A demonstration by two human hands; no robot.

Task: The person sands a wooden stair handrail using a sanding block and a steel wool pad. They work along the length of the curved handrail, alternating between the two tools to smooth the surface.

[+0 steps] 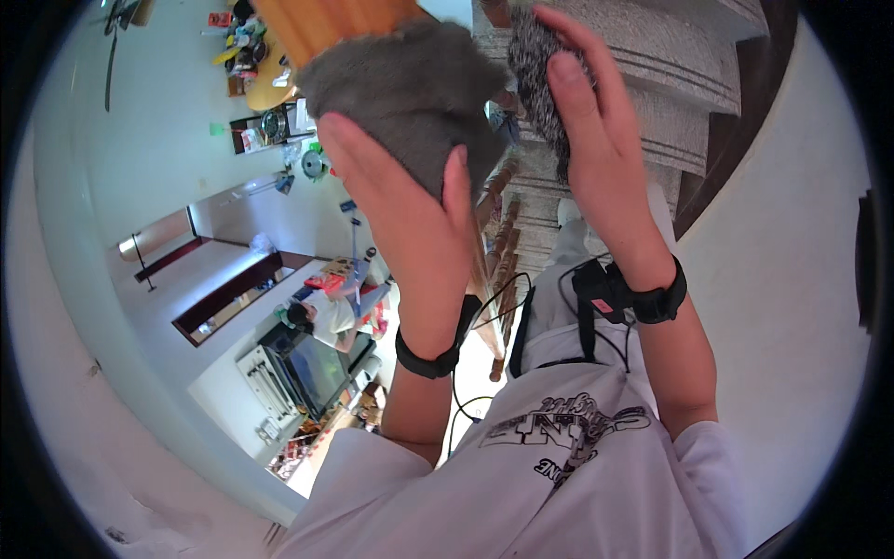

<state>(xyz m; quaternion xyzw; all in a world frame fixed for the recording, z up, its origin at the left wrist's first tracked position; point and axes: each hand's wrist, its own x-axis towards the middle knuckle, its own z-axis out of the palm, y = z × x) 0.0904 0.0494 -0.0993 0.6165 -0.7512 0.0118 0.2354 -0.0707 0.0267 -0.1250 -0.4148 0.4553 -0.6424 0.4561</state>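
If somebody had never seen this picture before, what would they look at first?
Probably the big grey cloth at the top middle, with the left hand against it. Just to its right, the right hand touches a fuzzy, speckled piece. Next might come the stairs, upper right, and a person in a light top, far left.

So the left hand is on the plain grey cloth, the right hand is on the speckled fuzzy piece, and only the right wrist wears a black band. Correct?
Not quite: the left wrist wears a black band too, as the head view shows. The left hand on the plain grey cloth and the right hand on the speckled fuzzy piece are right.
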